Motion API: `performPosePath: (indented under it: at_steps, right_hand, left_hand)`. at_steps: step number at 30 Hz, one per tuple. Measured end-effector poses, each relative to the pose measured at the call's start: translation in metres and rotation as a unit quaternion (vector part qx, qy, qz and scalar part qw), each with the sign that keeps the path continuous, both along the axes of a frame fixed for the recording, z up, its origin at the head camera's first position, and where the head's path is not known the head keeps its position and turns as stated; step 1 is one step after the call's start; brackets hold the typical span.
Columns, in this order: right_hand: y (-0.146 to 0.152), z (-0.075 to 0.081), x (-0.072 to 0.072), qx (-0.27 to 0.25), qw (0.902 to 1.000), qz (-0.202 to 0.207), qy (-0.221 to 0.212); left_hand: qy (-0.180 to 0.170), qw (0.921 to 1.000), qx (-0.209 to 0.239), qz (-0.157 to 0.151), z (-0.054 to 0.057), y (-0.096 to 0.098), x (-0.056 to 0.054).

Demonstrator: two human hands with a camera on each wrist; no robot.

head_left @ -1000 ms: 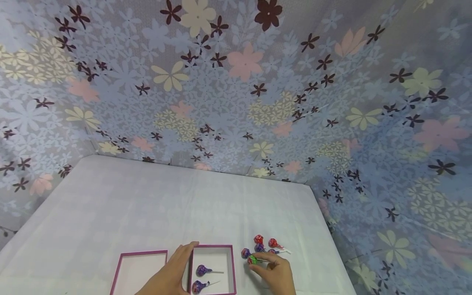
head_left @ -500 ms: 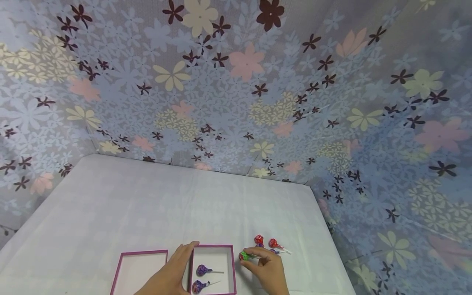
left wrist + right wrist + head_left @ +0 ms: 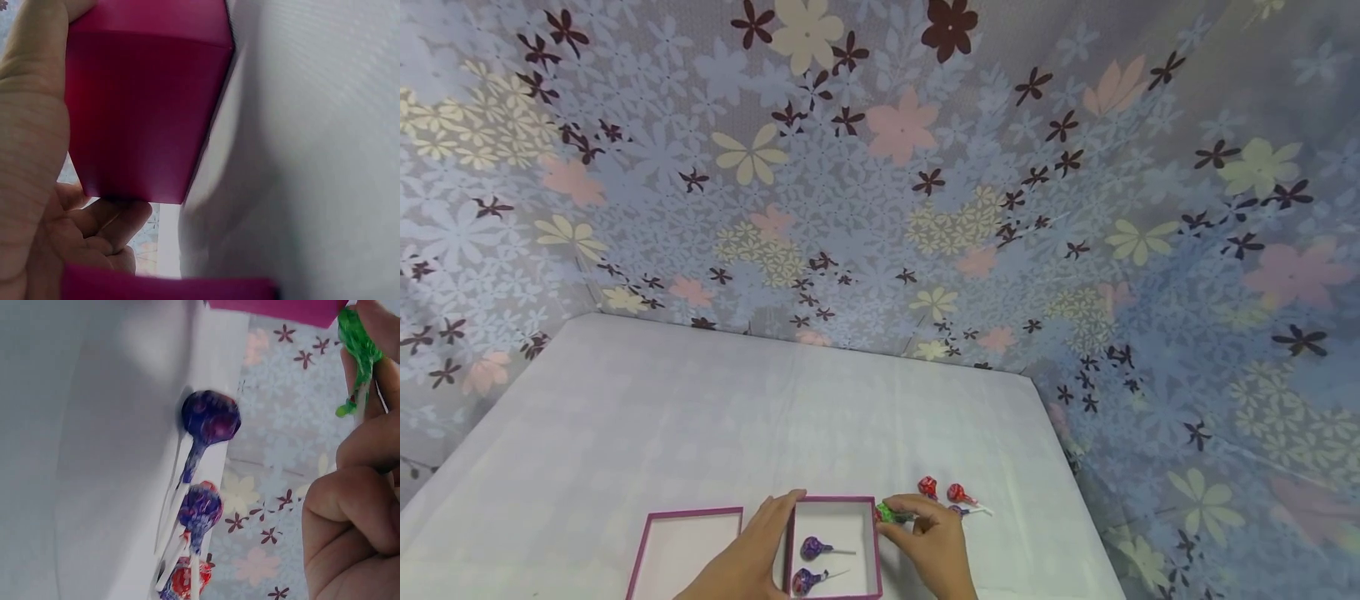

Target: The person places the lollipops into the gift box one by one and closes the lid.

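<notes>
A magenta-edged box (image 3: 877, 554) with a white inside stands at the table's near edge. Two purple-wrapped lollipops, an upper one (image 3: 812, 547) and a lower one (image 3: 805, 581), lie in it, sticks to the right. My left hand (image 3: 748, 546) grips the box at its left side; the left wrist view shows fingers curled against one end of the magenta box (image 3: 144, 112). Just right of the box's right wall, my right hand (image 3: 936, 542) pinches a green-wrapped lollipop (image 3: 882, 511) between thumb and fingers. In the right wrist view this green lollipop (image 3: 359, 340) is raised, close to the box's edge.
Left of the box lies a second magenta-edged tray or lid (image 3: 694, 512), partly hidden by my left hand. Beyond my right hand are red lollipops (image 3: 927, 485) (image 3: 957, 492) and a purple one (image 3: 957, 509). The right wrist view shows purple lollipops (image 3: 211, 417) (image 3: 201, 509) on the white cloth.
My right hand has carried the green lollipop leftward from the loose lollipops to the box's right wall. My left hand and the box have stayed nearly still.
</notes>
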State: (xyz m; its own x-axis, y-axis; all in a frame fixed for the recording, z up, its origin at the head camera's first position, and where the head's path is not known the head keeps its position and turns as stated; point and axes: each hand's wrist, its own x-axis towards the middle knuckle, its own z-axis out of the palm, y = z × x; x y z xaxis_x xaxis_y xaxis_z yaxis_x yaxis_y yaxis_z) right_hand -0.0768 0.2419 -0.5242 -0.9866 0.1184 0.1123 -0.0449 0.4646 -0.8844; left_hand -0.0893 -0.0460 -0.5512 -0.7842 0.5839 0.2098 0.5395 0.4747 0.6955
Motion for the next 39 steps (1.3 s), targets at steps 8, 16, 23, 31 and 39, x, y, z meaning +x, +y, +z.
performPosePath:
  at_steps: [8, 16, 23, 31, 39]
  right_hand:
    - [-0.016, 0.006, 0.001, -0.017, 0.9998, -0.001, -0.014]
    - [-0.041, 0.014, 0.004, 0.041, 0.9989, 0.022, -0.01]
    - [-0.065, 0.021, 0.008, 0.082, 0.9955, 0.048, -0.006]
    - [-0.074, 0.014, 0.008, 0.086, 0.9944, 0.06, 0.001]
    - [-0.083, 0.011, 0.007, 0.079, 0.9922, 0.094, 0.021]
  left_hand:
    - [-0.023, 0.9997, 0.004, 0.004, -0.002, 0.001, 0.0]
    - [-0.001, 1.0, -0.008, 0.002, -0.002, 0.002, -0.002]
    - [-0.005, 0.9997, 0.016, -0.017, -0.004, 0.001, -0.002]
    - [0.002, 1.0, 0.004, 0.007, -0.005, 0.002, -0.002]
    - [-0.044, 0.9981, 0.038, -0.021, -0.005, 0.001, 0.0]
